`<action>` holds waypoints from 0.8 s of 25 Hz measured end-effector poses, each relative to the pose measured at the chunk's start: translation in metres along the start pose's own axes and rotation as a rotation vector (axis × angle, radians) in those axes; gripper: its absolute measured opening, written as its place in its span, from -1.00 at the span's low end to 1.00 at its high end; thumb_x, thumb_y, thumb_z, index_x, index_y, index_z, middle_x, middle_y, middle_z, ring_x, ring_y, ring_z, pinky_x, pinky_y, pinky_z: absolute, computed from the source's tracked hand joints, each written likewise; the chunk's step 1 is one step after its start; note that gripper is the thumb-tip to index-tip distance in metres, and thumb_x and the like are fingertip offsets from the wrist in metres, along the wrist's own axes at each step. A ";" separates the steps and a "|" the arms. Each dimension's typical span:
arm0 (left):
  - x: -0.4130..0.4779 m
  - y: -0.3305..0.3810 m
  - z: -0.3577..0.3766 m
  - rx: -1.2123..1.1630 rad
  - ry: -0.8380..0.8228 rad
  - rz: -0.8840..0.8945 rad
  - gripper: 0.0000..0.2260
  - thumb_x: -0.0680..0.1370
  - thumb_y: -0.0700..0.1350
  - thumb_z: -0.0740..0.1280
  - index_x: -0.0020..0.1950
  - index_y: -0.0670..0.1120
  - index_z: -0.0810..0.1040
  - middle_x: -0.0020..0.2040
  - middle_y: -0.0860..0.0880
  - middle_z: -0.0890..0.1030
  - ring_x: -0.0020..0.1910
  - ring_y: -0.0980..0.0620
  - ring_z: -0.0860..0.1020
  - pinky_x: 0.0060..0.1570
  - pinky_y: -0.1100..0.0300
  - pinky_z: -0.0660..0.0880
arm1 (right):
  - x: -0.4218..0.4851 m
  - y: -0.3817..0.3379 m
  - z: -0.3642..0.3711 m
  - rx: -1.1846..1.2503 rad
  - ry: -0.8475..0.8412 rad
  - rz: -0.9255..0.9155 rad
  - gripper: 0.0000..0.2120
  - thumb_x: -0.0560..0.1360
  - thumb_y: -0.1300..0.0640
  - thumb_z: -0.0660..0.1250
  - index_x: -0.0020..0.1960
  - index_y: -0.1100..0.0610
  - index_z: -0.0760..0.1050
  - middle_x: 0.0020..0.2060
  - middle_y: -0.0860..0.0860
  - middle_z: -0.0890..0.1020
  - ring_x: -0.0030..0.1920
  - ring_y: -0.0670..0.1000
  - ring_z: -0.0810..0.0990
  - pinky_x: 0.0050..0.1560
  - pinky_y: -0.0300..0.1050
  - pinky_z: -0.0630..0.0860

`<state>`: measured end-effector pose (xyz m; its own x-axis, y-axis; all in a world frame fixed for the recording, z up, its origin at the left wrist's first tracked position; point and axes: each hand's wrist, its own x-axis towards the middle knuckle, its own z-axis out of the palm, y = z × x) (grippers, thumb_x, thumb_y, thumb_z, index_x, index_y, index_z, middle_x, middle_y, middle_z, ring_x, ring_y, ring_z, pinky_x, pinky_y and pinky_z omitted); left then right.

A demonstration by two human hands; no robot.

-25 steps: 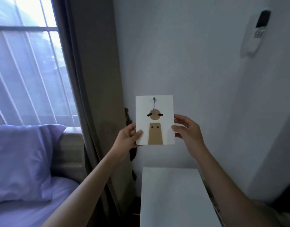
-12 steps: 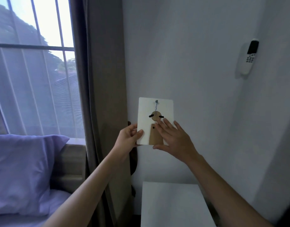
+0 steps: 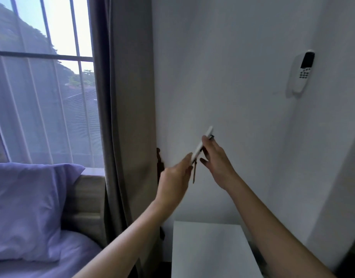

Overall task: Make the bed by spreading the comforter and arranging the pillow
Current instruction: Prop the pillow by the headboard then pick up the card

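A lilac pillow (image 3: 26, 209) leans against the headboard (image 3: 88, 199) at the left, above a lilac sheet (image 3: 72, 257). No comforter is in view. Both my hands are raised in front of the white wall. Between them is a small white board (image 3: 201, 144), turned edge-on, with a brown cardboard piece (image 3: 194, 173) dangling from it. My left hand (image 3: 175, 177) pinches its lower end. My right hand (image 3: 216, 159) holds its upper part with the fingers spread along it.
A white bedside table (image 3: 210, 249) stands below my hands against the wall. A grey-brown curtain (image 3: 124, 117) hangs between the window (image 3: 42, 81) and the wall. A white remote (image 3: 301, 71) sits in a wall holder at upper right.
The board faced me flat a second ago; now it is turned edge-on and tilted. My right hand moved from its right edge across its front. The view has tilted upward.
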<state>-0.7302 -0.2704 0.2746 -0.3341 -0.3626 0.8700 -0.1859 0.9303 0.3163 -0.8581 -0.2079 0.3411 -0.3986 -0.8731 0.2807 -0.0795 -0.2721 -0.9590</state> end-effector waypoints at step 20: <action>0.027 -0.003 -0.024 -0.732 -0.489 -0.609 -0.55 0.60 -0.25 0.24 0.32 0.26 0.38 0.03 -0.02 0.70 -0.05 0.01 0.68 -0.12 -0.07 0.64 | 0.001 0.009 -0.056 0.172 -0.010 -0.010 -0.78 0.60 0.22 0.17 0.19 0.08 0.49 0.02 0.07 0.68 -0.02 0.05 0.67 -0.08 -0.06 0.62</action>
<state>-0.7167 -0.2814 0.3058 -0.7360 -0.6096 0.2944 0.0992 0.3331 0.9377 -0.9108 -0.1887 0.3302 -0.3892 -0.8738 0.2917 0.0743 -0.3454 -0.9355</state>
